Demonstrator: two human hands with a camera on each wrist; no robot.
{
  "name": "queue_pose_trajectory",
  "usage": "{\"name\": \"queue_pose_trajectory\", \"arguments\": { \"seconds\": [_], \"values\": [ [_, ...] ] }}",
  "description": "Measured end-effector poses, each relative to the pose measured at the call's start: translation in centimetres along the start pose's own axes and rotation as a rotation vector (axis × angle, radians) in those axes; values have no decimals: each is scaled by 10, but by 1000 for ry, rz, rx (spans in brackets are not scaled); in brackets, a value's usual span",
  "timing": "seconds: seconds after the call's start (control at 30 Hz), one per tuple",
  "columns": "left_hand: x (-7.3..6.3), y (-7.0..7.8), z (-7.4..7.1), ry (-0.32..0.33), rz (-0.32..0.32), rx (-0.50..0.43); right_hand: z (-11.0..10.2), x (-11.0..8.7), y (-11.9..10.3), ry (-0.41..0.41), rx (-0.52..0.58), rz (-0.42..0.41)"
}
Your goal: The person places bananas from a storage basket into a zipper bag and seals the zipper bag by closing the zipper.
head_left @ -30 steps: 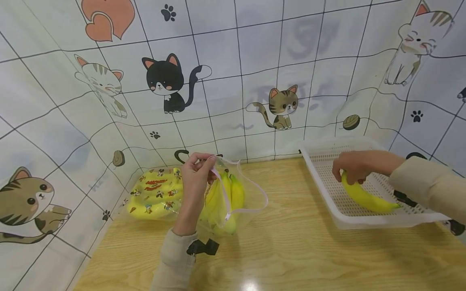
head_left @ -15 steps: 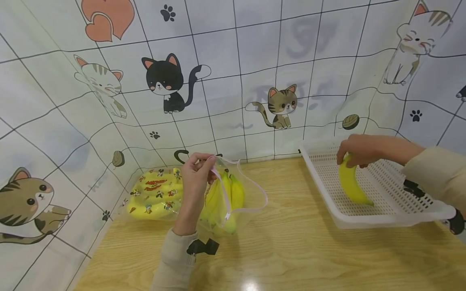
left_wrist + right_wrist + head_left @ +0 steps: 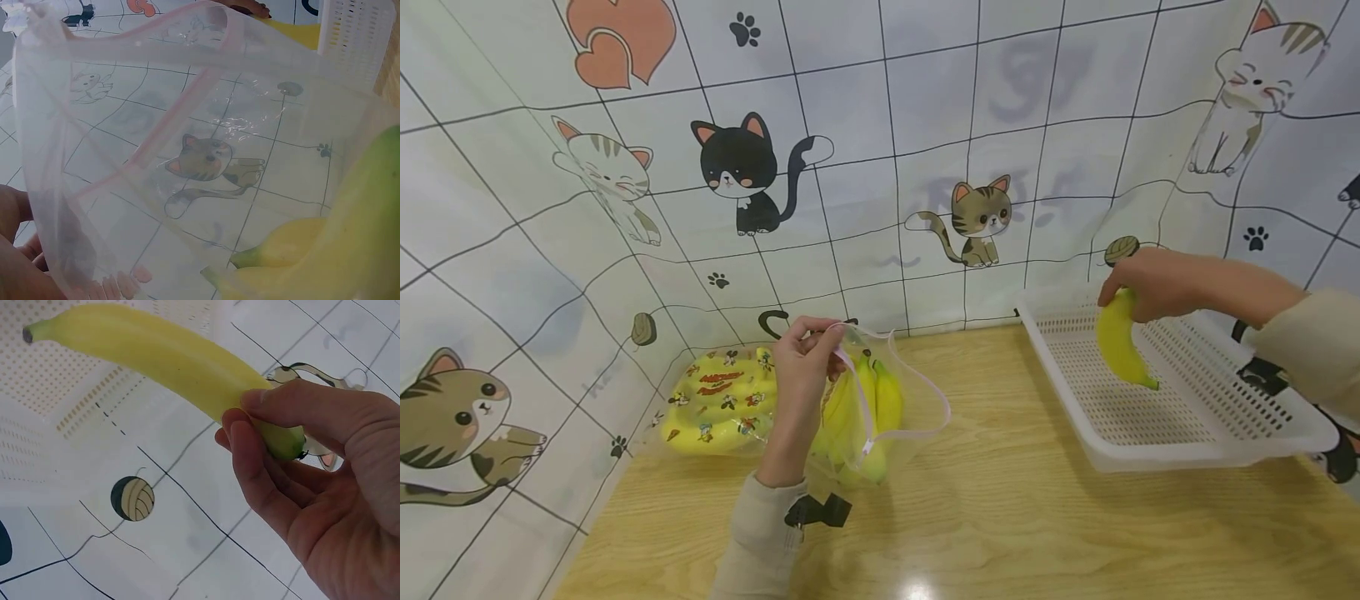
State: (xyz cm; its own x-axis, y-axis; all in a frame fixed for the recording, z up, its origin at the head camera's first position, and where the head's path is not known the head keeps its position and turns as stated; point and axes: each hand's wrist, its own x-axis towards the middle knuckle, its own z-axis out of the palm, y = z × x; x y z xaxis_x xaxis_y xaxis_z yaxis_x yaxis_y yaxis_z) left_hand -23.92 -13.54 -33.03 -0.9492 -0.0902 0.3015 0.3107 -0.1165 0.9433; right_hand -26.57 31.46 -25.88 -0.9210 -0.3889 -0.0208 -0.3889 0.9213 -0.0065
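Note:
My right hand point(image 3: 1180, 283) pinches a yellow banana point(image 3: 162, 359) near one end, and the fruit hangs with its other end down over the white basket point(image 3: 1075, 400). In the right wrist view the thumb and fingers point(image 3: 256, 469) close round its green-tipped end. My left hand point(image 3: 805, 358) grips the edge of a clear zip bag point(image 3: 917, 417) with a pink zipper strip, holding its mouth open. Several bananas point(image 3: 887, 400) lie inside that bag, and in the left wrist view some bananas point(image 3: 369, 225) show through the cloudy plastic.
A second bag point(image 3: 718, 400), clear with cartoon prints and yellow contents, lies left of my left hand against the wall. The wooden table point(image 3: 985, 500) runs between bag and basket. A cat-patterned covering point(image 3: 880, 167) rises behind and on both sides.
The right hand has lifted the banana up off the basket's floor, and it now hangs more upright toward the basket's back left. My left hand and the zip bag stay in place.

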Motion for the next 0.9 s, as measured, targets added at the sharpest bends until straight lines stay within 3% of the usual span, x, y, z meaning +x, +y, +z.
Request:
{"name": "queue_pose_trajectory", "arguments": {
  "seconds": [0.2, 0.47, 0.9],
  "values": [
    [0, -1, 0, -3, 6, 0, -15, -1, -4, 87, -47, 5],
    [1, 0, 0, 3, -9, 13, -38, -4, -14, 131, -51, -11],
    [1, 0, -1, 4, -16, 15, -64, -10, -54, 244, 7, -85]
  ]
}}
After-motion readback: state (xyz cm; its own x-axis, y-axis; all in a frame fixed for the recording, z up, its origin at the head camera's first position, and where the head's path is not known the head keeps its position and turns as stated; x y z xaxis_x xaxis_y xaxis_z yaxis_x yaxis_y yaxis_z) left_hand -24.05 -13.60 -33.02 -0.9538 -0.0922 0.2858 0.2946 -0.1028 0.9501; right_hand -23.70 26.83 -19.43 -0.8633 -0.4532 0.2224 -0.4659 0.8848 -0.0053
